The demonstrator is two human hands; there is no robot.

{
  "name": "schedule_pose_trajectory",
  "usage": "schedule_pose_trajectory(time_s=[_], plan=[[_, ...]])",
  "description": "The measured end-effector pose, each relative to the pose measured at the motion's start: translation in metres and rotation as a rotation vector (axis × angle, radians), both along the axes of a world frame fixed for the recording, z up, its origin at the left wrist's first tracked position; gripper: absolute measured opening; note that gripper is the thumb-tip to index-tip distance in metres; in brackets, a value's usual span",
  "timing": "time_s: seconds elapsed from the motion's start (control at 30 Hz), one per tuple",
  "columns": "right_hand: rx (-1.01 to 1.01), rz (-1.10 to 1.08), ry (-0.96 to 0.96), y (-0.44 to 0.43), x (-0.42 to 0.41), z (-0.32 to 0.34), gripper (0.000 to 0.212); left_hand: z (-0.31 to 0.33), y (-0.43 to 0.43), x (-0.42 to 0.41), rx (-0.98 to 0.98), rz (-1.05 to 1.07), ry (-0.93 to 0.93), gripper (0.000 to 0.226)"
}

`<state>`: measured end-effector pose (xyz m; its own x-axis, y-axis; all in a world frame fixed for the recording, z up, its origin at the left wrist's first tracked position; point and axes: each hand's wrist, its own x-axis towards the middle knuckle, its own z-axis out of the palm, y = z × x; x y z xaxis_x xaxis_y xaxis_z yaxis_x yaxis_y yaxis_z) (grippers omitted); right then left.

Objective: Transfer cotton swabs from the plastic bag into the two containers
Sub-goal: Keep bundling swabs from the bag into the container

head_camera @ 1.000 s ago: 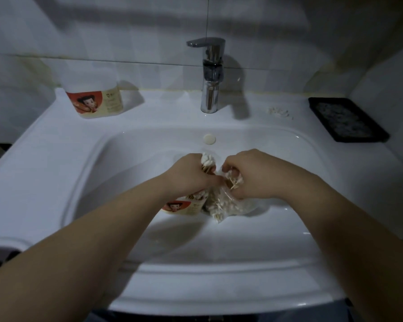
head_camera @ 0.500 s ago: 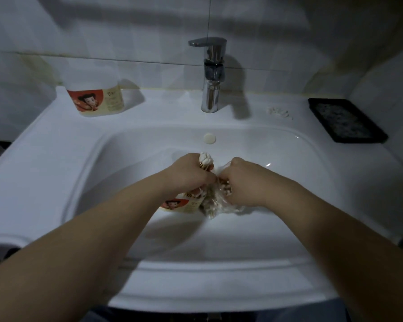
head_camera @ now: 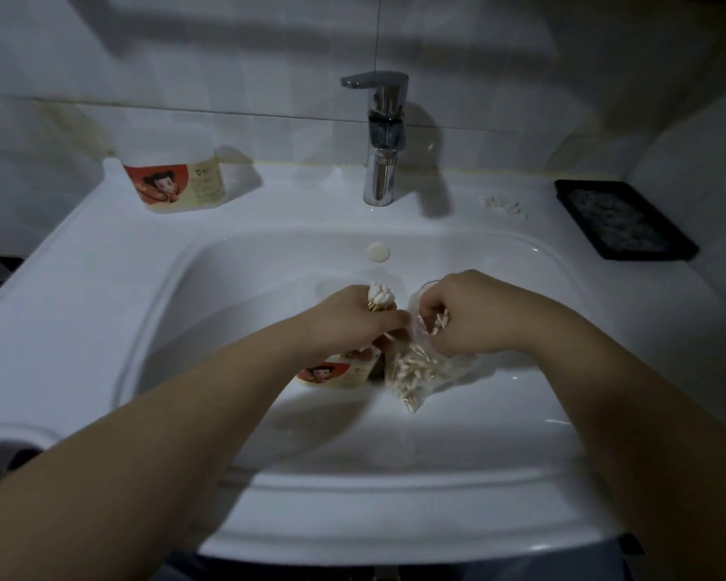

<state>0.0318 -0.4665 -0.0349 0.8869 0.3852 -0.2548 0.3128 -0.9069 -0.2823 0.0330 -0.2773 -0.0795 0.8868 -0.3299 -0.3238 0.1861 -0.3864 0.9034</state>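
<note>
While L hand [head_camera: 353,318] grips swabs [head_camera: 380,296], R hand [head_camera: 474,316] has lifted more from bag [head_camera: 420,371].

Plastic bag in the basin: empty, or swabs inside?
Not empty. A heap of cotton swabs shows through the clear plastic bag, below the right hand, whose curled fingers pinch a few more at its mouth.

Glossy white sink [head_camera: 101,312] — shiny metal faucet [head_camera: 380,161] — clear crinkled plastic bag [head_camera: 436,371].
</note>
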Motion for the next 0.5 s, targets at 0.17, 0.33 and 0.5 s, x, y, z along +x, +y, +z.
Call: schedule_pose_trajectory(time_s=[0.17, 0.33, 0.5], plan=[[0.005, 0.059, 0.005, 0.006, -0.005, -0.002, 0.019, 0.002, -0.001, -0.001, -0.054, -0.014, 0.017, 0.024], [-0.050, 0.078, -0.031, 0.010, -0.001, -0.011, 0.014, -0.004, -0.001, 0.001, 0.155, -0.035, -0.083, 0.016], [0.079, 0.023, -0.208, 0.005, 0.004, -0.008, 0.014, 0.000, 0.001, 0.000, 0.223, -0.071, -0.146, 0.010]])
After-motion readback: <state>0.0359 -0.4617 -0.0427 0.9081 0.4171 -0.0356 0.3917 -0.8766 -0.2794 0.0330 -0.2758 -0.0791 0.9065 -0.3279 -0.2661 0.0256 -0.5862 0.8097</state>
